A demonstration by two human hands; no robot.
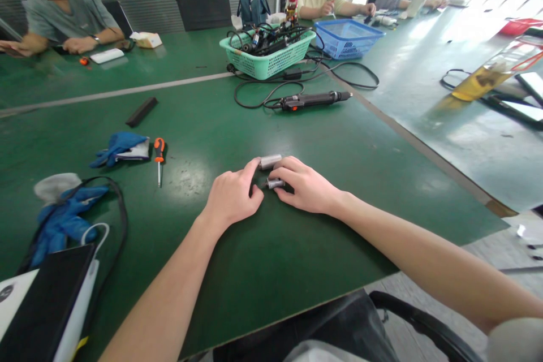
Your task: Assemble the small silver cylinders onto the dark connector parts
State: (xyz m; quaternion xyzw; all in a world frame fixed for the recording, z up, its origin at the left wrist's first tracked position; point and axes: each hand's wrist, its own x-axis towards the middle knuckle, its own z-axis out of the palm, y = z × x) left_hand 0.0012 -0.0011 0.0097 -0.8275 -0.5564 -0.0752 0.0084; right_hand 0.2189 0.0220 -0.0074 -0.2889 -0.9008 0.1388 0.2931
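Two silvery metal cylinders lie close together on the green table, between my hands. The tip of my left hand's index finger is at the left end of the farther, longer cylinder. My left hand has thumb and index finger apart, with nothing visible between them; its other fingers are curled under and partly hidden. My right hand has its thumb and fingers around the nearer, shorter metal cylinder, whose right end is hidden by the fingers. The right knuckles are beside the longer cylinder's right end.
An orange-handled screwdriver, blue gloves and a dark bar lie leftward. Ahead are a corded electric screwdriver, a green basket of tools and a blue basket. A phone is near left. Several people sit opposite.
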